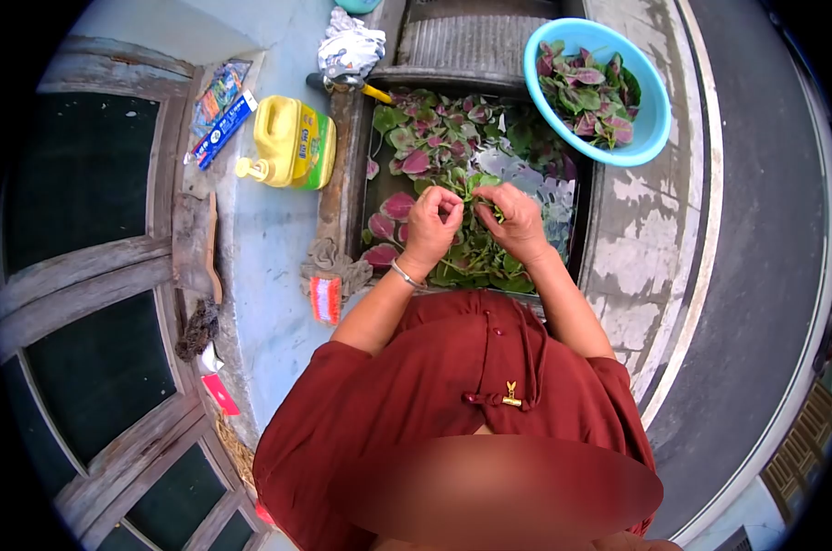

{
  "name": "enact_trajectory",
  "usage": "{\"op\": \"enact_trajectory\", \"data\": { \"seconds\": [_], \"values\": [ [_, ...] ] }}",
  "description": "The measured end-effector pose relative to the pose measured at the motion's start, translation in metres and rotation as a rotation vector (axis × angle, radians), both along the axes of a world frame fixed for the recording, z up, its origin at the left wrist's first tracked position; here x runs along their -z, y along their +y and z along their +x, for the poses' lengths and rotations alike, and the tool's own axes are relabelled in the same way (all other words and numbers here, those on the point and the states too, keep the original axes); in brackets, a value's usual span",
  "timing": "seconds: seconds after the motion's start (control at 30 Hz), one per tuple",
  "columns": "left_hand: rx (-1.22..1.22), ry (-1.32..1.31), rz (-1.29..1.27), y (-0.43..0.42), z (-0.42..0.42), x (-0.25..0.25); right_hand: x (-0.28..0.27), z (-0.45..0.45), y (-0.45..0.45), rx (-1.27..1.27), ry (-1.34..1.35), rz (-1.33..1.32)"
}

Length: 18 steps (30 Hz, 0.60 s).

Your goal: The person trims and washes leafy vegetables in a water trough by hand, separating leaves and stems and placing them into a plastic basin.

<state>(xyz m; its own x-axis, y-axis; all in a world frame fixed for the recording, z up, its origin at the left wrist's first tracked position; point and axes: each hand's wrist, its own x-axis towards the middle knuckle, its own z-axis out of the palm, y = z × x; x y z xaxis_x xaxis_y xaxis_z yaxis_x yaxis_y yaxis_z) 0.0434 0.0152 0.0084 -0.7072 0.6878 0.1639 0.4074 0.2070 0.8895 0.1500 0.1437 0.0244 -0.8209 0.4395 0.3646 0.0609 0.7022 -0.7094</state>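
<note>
My left hand (434, 223) is closed in a pinch over the sink, fingertips at a green leafy stem. Close beside it, my right hand (513, 220) also pinches, its fingers on the green amaranth (466, 186) between the hands. Below both hands, purple-and-green amaranth leaves (420, 138) float in the water of a dark sink (583, 197). Larger pink-centred leaves (382, 230) lie at the sink's left side, and a green heap (480, 262) is nearest my body. A blue basin (659, 115) with plucked leaves (592, 92) stands at the upper right.
Left of the sink stands a yellow jug (292, 142) with a pump top. A red-and-white brush (325, 299) and a grey rag (338, 264) lie nearer me. Beyond are a yellow-handled tool (375, 94) and a ribbed washboard (471, 44).
</note>
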Motion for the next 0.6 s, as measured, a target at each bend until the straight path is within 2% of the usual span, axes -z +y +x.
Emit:
{"op": "enact_trajectory", "data": {
  "seconds": [0.07,0.2,0.4,0.5,0.57,0.6],
  "values": [
    [-0.001,0.004,0.002,0.001,0.001,-0.001,0.006,-0.004,-0.001,-0.003,0.008,0.101],
    [-0.005,0.011,-0.008,0.002,0.000,-0.002,0.012,-0.005,-0.001,0.002,-0.040,0.129],
    [0.004,-0.006,0.009,0.004,0.002,0.001,0.022,-0.009,-0.008,0.024,0.042,-0.012],
    [0.003,-0.081,0.020,0.003,0.002,0.005,0.028,-0.007,-0.008,0.140,-0.053,-0.088],
    [-0.009,-0.135,0.022,0.001,0.000,0.011,0.032,-0.003,0.002,0.268,-0.115,-0.472],
    [-0.041,-0.461,0.113,0.000,-0.001,0.014,0.030,0.001,0.007,0.235,-0.127,-0.621]
  ]
}}
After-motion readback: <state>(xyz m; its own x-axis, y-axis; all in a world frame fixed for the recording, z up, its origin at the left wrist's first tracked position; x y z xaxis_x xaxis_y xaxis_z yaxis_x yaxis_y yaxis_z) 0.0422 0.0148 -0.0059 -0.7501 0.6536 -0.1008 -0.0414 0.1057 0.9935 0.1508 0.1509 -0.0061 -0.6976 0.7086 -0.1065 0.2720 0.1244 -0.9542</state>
